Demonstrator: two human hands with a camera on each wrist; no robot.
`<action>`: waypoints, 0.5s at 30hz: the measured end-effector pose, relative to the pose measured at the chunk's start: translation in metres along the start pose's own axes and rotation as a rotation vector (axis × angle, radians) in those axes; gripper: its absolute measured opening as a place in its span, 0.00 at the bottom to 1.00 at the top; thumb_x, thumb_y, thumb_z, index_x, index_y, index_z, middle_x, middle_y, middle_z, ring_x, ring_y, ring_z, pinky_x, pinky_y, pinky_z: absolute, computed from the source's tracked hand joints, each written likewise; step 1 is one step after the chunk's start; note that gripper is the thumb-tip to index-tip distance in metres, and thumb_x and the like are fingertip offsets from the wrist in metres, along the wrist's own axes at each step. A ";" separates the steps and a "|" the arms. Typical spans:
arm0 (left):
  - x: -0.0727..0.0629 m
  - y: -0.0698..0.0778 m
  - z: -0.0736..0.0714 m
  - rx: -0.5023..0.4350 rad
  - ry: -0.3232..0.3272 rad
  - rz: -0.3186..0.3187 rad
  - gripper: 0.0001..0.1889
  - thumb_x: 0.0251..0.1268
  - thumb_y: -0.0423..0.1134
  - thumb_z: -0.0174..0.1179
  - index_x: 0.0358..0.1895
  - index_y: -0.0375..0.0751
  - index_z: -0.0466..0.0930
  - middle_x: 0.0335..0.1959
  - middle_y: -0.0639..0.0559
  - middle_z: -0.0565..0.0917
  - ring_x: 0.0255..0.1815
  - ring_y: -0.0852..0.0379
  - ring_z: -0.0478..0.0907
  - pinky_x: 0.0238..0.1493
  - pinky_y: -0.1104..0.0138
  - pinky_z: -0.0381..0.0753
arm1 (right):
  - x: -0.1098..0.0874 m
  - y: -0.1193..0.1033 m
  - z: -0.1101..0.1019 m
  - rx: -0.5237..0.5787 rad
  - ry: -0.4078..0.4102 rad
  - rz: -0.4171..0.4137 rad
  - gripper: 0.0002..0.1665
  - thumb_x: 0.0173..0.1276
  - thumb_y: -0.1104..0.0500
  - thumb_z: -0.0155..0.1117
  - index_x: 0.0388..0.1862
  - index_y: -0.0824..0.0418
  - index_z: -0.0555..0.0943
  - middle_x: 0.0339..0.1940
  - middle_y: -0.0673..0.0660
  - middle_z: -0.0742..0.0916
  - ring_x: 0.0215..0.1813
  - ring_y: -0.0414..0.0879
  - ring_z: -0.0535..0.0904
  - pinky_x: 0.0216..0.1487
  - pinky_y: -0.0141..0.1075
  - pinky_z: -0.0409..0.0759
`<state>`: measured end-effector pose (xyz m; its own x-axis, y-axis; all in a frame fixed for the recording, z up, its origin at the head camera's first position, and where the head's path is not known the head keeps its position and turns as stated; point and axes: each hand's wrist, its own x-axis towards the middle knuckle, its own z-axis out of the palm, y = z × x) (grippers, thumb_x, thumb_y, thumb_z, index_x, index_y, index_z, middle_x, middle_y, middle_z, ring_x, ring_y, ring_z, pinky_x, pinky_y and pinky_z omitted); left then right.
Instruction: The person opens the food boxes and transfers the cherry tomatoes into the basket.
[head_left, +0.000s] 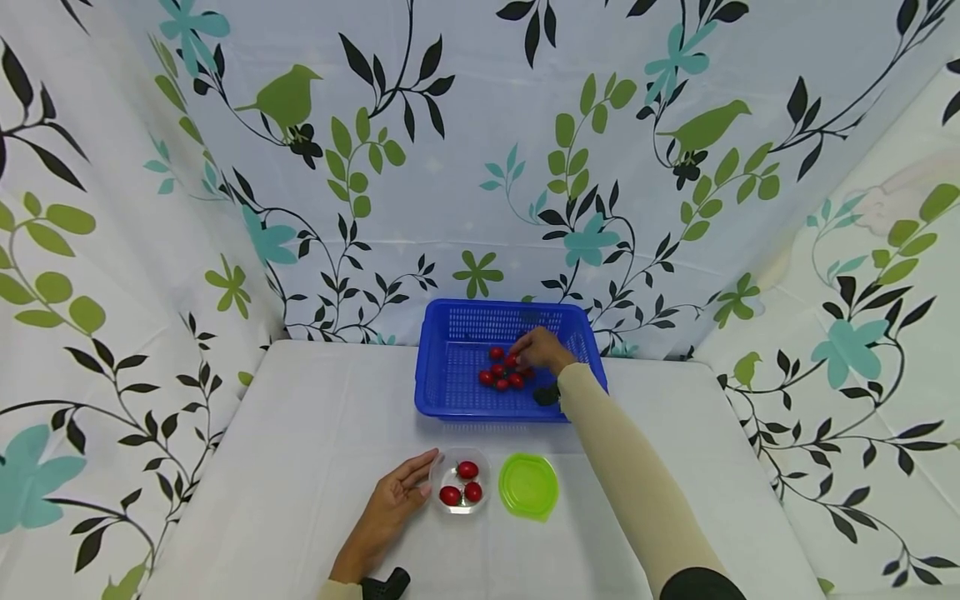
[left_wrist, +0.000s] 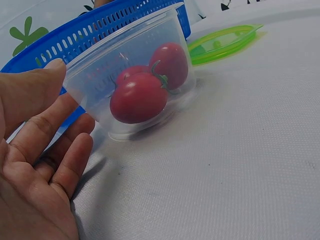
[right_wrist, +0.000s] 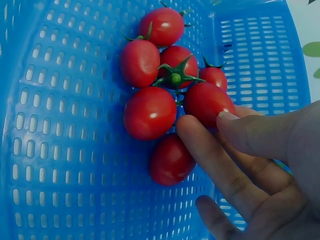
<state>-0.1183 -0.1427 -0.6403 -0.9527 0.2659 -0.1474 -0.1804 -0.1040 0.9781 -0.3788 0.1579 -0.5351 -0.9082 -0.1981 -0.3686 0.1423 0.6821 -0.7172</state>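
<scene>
My right hand (head_left: 542, 348) reaches into the blue plastic basket (head_left: 457, 404). In the right wrist view its thumb and fingers pinch a red cherry tomato (right_wrist: 207, 104) among several others (right_wrist: 150, 113) lying loosely together. My left hand (head_left: 388, 510) rests beside a clear plastic container (head_left: 456, 509), on its left side. The left wrist view shows the thumb (left_wrist: 37, 85) at the container's rim, with the other fingers loosely bent next to the wall. Inside the container lie 3 cherry tomatoes (left_wrist: 139, 98), one with a green stem showing.
To the right of the container, a bright green lid (head_left: 528, 486) lies on the white tablecloth (head_left: 322, 400). The basket stands behind both, close to a patterned curtain (head_left: 465, 167) that rises at the back and sides.
</scene>
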 end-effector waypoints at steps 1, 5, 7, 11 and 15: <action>0.000 0.000 0.000 0.002 0.002 -0.002 0.30 0.79 0.38 0.62 0.80 0.48 0.68 0.81 0.48 0.71 0.75 0.70 0.73 0.69 0.81 0.72 | 0.000 0.000 0.000 -0.004 -0.003 0.001 0.19 0.73 0.72 0.66 0.59 0.64 0.88 0.60 0.63 0.89 0.57 0.54 0.87 0.69 0.50 0.84; 0.000 -0.001 -0.001 0.013 -0.001 -0.001 0.30 0.80 0.37 0.61 0.81 0.47 0.67 0.82 0.46 0.71 0.75 0.69 0.72 0.69 0.81 0.72 | -0.003 -0.001 -0.003 -0.009 0.001 -0.012 0.19 0.73 0.72 0.64 0.60 0.66 0.87 0.57 0.64 0.90 0.56 0.55 0.89 0.69 0.51 0.84; 0.000 -0.001 -0.002 0.018 -0.009 0.013 0.30 0.80 0.36 0.60 0.81 0.45 0.66 0.82 0.44 0.70 0.76 0.68 0.72 0.69 0.81 0.71 | -0.005 -0.001 -0.006 -0.015 0.006 -0.031 0.20 0.73 0.72 0.64 0.61 0.66 0.87 0.56 0.64 0.91 0.56 0.56 0.89 0.70 0.52 0.82; 0.000 -0.001 -0.003 0.024 -0.020 0.026 0.30 0.81 0.35 0.59 0.82 0.44 0.65 0.82 0.43 0.69 0.78 0.63 0.71 0.70 0.81 0.71 | -0.016 -0.006 -0.015 -0.006 0.031 -0.069 0.20 0.73 0.70 0.65 0.62 0.65 0.87 0.60 0.62 0.90 0.62 0.57 0.85 0.75 0.55 0.78; 0.000 0.000 -0.003 0.023 -0.024 0.008 0.30 0.81 0.36 0.59 0.82 0.46 0.66 0.83 0.46 0.69 0.79 0.63 0.70 0.70 0.81 0.70 | -0.033 -0.015 -0.025 0.043 0.057 -0.118 0.17 0.76 0.68 0.63 0.60 0.63 0.88 0.62 0.64 0.89 0.60 0.58 0.87 0.75 0.57 0.77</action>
<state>-0.1186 -0.1459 -0.6410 -0.9478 0.2885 -0.1361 -0.1667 -0.0844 0.9824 -0.3609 0.1717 -0.4975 -0.9402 -0.2340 -0.2474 0.0493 0.6253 -0.7789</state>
